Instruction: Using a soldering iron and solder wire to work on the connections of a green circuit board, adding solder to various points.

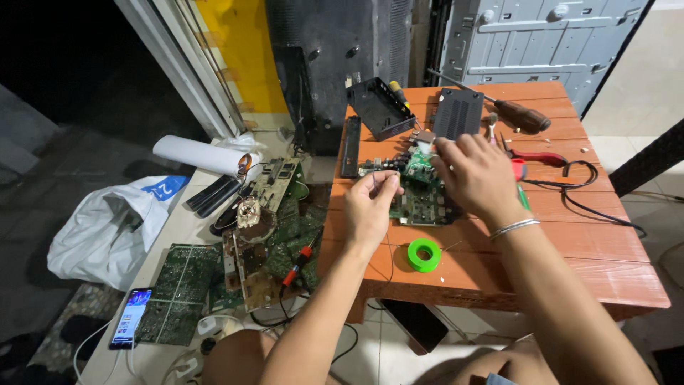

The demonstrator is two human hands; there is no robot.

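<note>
Head view looks down on a small orange-brown wooden table where a person works on a green circuit board lying near its left middle. The left hand is closed in a pinch around a thin strand of solder wire, held upright just at the board's left edge. The right hand rests on top of the board with fingers curled down onto a small green module at its far end; the hand seems to press or steady the part, though whether it actually grips anything cannot be told. A green spool lies on the table just nearer than the board, between the two forearms. A red-handled soldering iron lies well apart, off the table on a heap of scrap boards to the left. Judging from this, the step in hand looks like positioning the part and the wire at a joint before heat is applied. The next move would seem to call for keeping the board still while the wire tip is brought to the exact pad, and for one hand to be freed for the iron. Beyond the board sit a black plastic case, a large screwdriver and red-handled pliers.
</note>
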